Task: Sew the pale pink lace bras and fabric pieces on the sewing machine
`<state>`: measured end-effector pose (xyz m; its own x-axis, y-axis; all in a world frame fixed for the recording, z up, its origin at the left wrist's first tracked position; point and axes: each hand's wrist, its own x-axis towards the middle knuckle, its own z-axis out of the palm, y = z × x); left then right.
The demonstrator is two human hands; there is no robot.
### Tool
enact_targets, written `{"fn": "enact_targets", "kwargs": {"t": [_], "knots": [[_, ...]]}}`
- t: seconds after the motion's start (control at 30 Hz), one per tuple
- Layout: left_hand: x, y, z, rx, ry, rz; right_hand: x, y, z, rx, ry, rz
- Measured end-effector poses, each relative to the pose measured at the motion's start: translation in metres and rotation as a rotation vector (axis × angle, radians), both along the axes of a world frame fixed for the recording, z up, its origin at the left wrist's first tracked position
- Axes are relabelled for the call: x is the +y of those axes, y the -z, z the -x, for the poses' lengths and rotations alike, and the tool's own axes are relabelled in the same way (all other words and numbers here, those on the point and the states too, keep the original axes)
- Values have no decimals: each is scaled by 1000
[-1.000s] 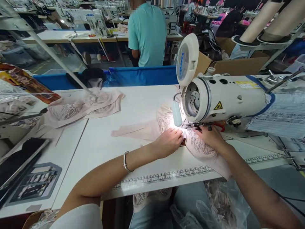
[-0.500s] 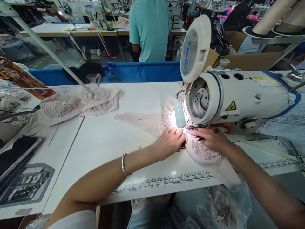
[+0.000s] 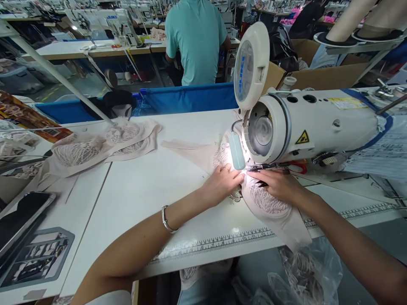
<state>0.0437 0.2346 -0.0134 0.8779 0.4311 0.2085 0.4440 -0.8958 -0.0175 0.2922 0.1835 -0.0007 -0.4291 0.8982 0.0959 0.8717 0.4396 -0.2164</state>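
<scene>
A pale pink lace bra piece (image 3: 269,202) lies under the sewing machine's (image 3: 318,123) needle area, its lower end hanging over the table edge. My left hand (image 3: 222,184) has its fingers curled and pressed together on the fabric just left of the needle area. From the right, my right hand (image 3: 281,185) presses the lace with its fingers close together and fairly straight. A small black pointed thing (image 3: 262,184) shows beneath these fingers; its kind I cannot make out. The needle itself is hidden by a pale green lamp (image 3: 237,151) and my fingertips.
More lace bra pieces (image 3: 108,142) lie at the left behind a slanted pole (image 3: 60,76). A phone (image 3: 27,218) rests at the far left. A printed ruler (image 3: 219,245) runs along the front edge. A plastic bag (image 3: 313,271) is below. A person (image 3: 195,42) sits ahead.
The machine's round inner part, distinct before, is now a smooth blur. My left hand and the fabric have shifted slightly. The whole view has moved a little.
</scene>
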Motion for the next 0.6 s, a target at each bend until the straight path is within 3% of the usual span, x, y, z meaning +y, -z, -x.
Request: {"fn": "enact_targets", "kwargs": {"t": [0.17, 0.43, 0.6], "knots": [[6, -1, 1, -3, 0, 38, 0, -1, 4, -28, 27, 29], [12, -2, 1, -31, -10, 54, 3, 14, -3, -8, 17, -29], [15, 2, 1, -44, -17, 32, -1, 6, 2, -49, 60, -41]]}}
